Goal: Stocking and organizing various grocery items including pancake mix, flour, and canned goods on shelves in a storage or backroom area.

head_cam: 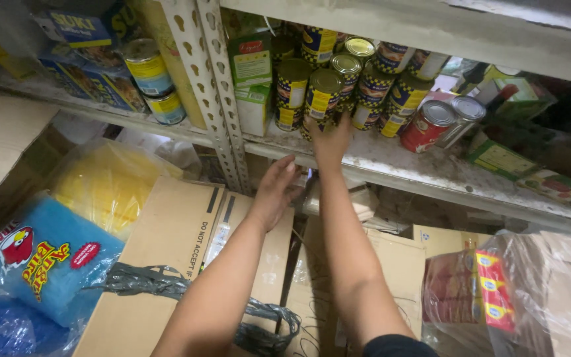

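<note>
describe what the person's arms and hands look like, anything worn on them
Both arms are bare along their whole visible length: no gloves, watch, rings or bracelets show on the left hand or the right hand. At the bottom edge, a dark sleeve covers the right upper arm. Both forearms are slim.

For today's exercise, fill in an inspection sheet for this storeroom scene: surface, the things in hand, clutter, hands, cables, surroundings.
Surface: dusty grey metal shelf, worn and speckled.
Things in hand: stacked yellow-and-black cans; the right hand reaches up to the front ones.
Clutter: red can lying tilted, green boxes, blue packets.
Hands: left hand rests on a cardboard box below the shelf; whether the right grips a can cannot be told.
Cables: nothing seen; a black plastic strap crosses the box.
Surroundings: blue bag, yellow bag, more cartons.
</note>
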